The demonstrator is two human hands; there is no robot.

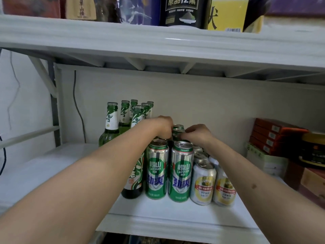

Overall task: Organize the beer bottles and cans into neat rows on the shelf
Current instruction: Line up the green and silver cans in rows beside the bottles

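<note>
Both arms reach in; my left hand and right hand curl onto a rear green aluminium can, behind tall green-silver front cans; green glass bottles stand left.

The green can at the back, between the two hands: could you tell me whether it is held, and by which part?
Both hands, left hand and right hand, grip the green can near its top rim.

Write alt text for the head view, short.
Both hands reach to the back of a white shelf: the left hand and the right hand close around a green can in a rear row. In front stand two tall green Laoshan cans and two shorter yellow-label cans, with green bottles left.
</note>
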